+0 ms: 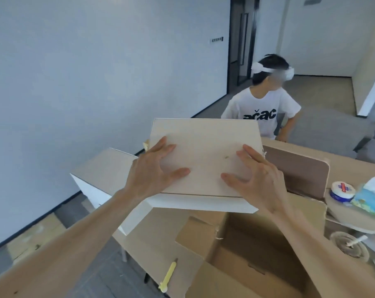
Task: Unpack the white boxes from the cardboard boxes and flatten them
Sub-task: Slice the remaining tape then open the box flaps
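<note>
Office, pale walls, glass door, carpet tiles

the left hand and right hand rested with spread fingers on a white box over the open cardboard box, a yellow cutter lying beside it.
</note>
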